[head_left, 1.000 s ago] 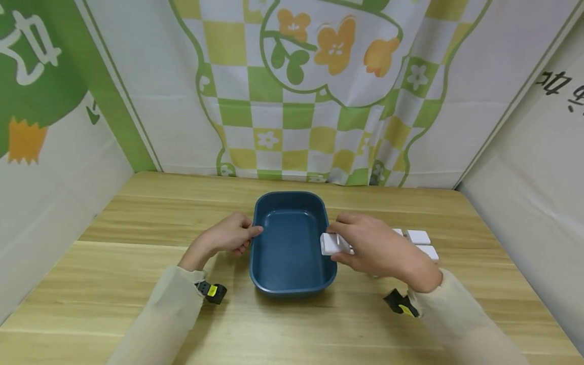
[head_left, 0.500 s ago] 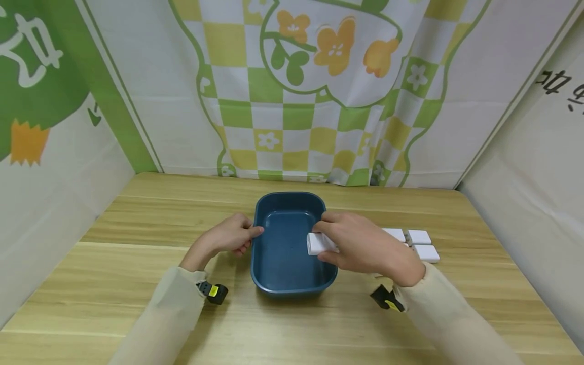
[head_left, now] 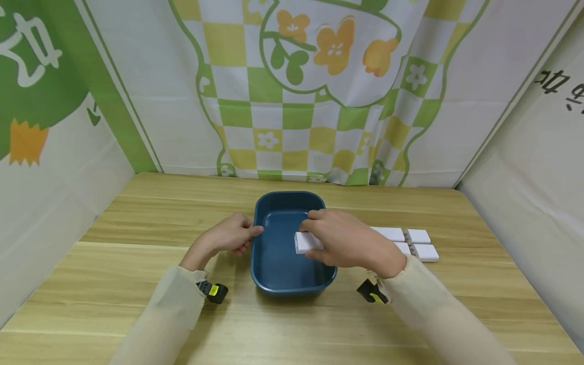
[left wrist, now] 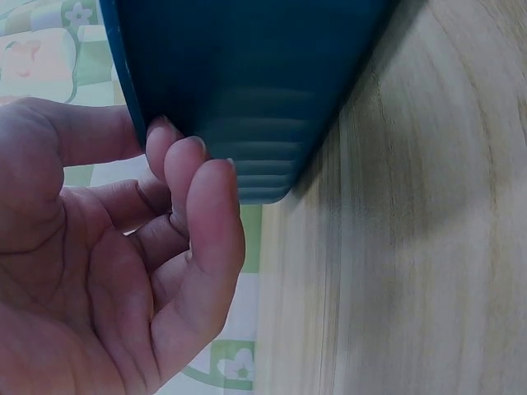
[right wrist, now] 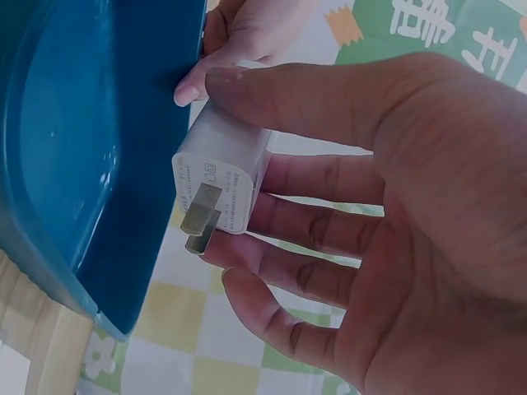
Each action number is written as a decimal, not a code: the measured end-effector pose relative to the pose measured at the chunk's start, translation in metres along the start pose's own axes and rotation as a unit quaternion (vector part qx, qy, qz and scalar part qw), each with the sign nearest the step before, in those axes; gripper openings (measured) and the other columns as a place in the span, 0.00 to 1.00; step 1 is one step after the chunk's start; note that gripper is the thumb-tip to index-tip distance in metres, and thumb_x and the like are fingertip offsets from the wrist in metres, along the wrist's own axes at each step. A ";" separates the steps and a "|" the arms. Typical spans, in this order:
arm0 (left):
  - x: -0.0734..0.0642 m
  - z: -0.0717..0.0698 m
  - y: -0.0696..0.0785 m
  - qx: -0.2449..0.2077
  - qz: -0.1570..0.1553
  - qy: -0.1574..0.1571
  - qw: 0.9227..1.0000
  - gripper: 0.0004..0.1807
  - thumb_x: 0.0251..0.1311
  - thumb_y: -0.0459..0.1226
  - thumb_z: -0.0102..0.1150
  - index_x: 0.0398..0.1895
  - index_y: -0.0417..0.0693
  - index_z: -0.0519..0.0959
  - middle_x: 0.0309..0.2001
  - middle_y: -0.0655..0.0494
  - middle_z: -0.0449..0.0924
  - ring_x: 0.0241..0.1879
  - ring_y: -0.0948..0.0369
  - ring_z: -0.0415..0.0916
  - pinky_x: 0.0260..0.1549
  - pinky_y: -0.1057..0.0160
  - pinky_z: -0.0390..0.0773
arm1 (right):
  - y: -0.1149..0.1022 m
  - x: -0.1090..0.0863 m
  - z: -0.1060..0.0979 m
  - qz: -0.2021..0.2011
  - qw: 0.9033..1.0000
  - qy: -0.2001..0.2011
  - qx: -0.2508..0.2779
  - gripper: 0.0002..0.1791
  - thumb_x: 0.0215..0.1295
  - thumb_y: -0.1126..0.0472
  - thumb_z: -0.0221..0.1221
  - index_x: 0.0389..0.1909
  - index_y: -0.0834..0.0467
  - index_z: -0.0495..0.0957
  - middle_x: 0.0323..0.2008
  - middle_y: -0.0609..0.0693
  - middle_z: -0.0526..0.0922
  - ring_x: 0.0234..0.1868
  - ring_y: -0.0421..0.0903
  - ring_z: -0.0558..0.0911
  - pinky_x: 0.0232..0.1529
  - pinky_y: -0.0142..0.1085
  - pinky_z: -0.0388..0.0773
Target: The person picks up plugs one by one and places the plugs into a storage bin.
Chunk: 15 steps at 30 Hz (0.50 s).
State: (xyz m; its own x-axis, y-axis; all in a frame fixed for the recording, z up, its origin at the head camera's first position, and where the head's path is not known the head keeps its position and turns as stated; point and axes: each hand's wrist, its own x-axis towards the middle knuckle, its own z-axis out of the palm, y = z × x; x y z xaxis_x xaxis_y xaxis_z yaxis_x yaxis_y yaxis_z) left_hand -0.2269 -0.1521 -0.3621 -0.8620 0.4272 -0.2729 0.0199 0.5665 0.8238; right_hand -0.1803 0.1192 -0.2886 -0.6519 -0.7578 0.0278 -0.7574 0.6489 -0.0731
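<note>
A dark blue rectangular bin [head_left: 287, 276] stands on the wooden table. My left hand [head_left: 230, 235] pinches its left rim, thumb over the edge and fingertips against the outer wall [left wrist: 255, 123]. Over the bin's right half, my right hand [head_left: 351, 241] holds a white charger plug [head_left: 305, 243] between thumb and fingers. In the right wrist view the two flat metal prongs [right wrist: 202, 218] of this plug stick out, and small print covers that face. Several more white charger plugs [head_left: 425, 252] lie on the table right of the bin, some partly hidden behind my right hand.
The wooden table [head_left: 150, 304] extends around the bin on all sides. A green and yellow checked curtain [head_left: 296, 132] hangs along the back edge, with pale fabric walls at left and right. Each wrist wears a small black camera [head_left: 218, 293].
My right hand has moved left from the bin's right rim to over its inside, carrying the charger plug. More of the plugs on the table now show. The left hand has stayed put.
</note>
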 end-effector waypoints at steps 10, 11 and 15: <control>0.000 0.000 0.002 0.009 -0.003 0.008 1.000 0.24 0.78 0.40 0.49 0.19 0.44 0.69 0.18 0.54 0.68 0.17 0.61 0.66 0.22 0.62 0.75 | -0.002 0.015 0.006 -0.009 1.000 -0.018 0.006 0.23 0.63 0.52 0.71 0.55 0.58 0.82 0.46 0.50 0.81 0.40 0.45 0.78 0.40 0.39 0.78; 0.000 0.000 0.002 0.008 -0.005 0.010 1.000 0.24 0.78 0.40 0.49 0.18 0.44 0.69 0.18 0.54 0.68 0.17 0.61 0.66 0.22 0.62 0.75 | -0.002 0.016 0.006 -0.008 1.000 -0.020 0.007 0.23 0.63 0.52 0.71 0.55 0.58 0.82 0.46 0.50 0.81 0.40 0.45 0.78 0.40 0.39 0.78; 0.001 0.000 0.000 0.012 -0.007 0.011 1.000 0.24 0.78 0.40 0.49 0.19 0.44 0.70 0.17 0.54 0.68 0.17 0.61 0.66 0.22 0.62 0.76 | -0.004 0.022 0.009 -0.005 1.000 -0.027 0.006 0.24 0.63 0.50 0.71 0.56 0.56 0.82 0.46 0.49 0.81 0.40 0.43 0.79 0.38 0.37 0.78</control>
State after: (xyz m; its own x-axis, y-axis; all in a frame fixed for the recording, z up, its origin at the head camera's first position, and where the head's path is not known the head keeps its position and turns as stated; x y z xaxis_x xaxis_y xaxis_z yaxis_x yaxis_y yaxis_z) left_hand -0.2279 -0.1512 -0.3625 -0.8732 0.4040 -0.2724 0.0205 0.5890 0.8079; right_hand -0.1908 0.0994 -0.2963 -0.6410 -0.7671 -0.0260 -0.7632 0.6406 -0.0851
